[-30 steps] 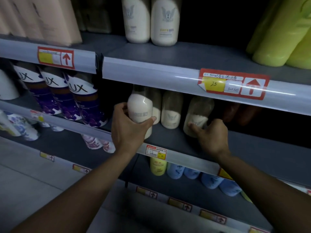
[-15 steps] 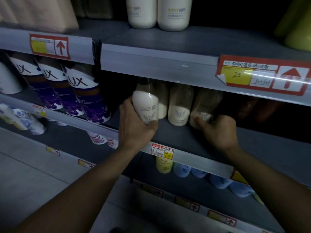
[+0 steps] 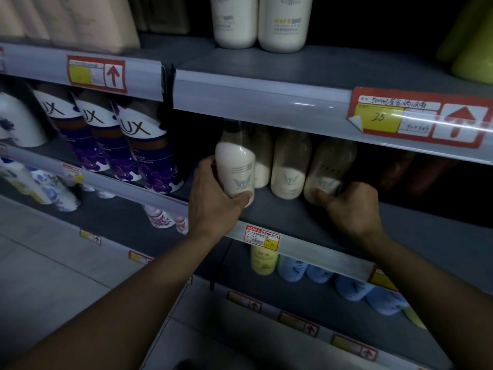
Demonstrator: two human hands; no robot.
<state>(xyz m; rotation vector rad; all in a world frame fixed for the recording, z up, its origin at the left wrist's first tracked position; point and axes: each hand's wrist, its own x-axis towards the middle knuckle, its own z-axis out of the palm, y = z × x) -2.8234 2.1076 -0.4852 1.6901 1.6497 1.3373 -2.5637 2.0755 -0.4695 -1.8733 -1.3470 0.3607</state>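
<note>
A row of cream bottles with a winged emblem stands on the middle grey shelf [image 3: 293, 217]. My left hand [image 3: 213, 201] grips the leftmost cream bottle [image 3: 234, 166], upright near the shelf's front, thumb across its base. My right hand [image 3: 352, 206] holds the rightmost cream bottle [image 3: 328, 166] low down; that bottle leans to the right. Two more cream bottles [image 3: 289, 169] stand between them, further back.
Purple and white LUX bottles [image 3: 144, 153] stand left of my left hand. The upper shelf edge [image 3: 266, 97] with a red price tag [image 3: 418, 116] overhangs the bottles. Two cream bottles [image 3: 258, 20] sit above. Blue and yellow bottles [image 3: 293, 268] fill the shelf below.
The left bottle has turned so its winged emblem faces me, and the view has moved closer to the shelf. My right hand stays at the base of the rightmost bottle.
</note>
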